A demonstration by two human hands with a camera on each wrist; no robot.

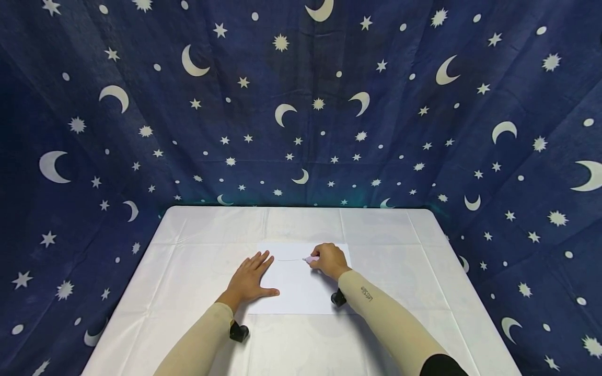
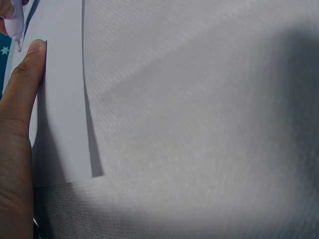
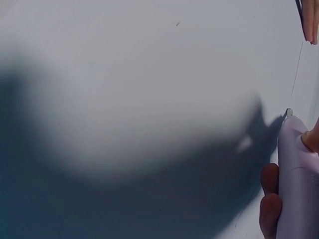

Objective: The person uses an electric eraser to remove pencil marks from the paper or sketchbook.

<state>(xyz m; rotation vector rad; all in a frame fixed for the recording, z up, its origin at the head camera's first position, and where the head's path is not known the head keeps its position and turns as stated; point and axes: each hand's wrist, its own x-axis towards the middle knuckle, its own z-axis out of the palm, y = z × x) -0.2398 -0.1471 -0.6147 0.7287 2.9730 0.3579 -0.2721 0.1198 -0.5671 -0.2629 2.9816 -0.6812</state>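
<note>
A white sheet of paper (image 1: 296, 292) lies on the table. My left hand (image 1: 251, 277) rests spread on its left part, thumb pointing right and fingers pointing away. In my right hand (image 1: 331, 259) I grip a lilac utility knife (image 3: 295, 164), its small metal tip against the paper; the thumb lies on its upper side. A thin dark line (image 1: 288, 260) runs across the upper paper, from near the left fingertips toward the knife tip. The left wrist view shows the left thumb (image 2: 31, 62) on the paper, with the knife (image 2: 16, 22) beyond it.
A white cloth with creases covers the table (image 1: 188, 271). Behind and beside it hangs a dark blue curtain (image 1: 310, 130) with moons and stars. Both forearms wear beige sleeves (image 1: 390, 318), with a black wrist camera (image 1: 239, 331) at the left wrist.
</note>
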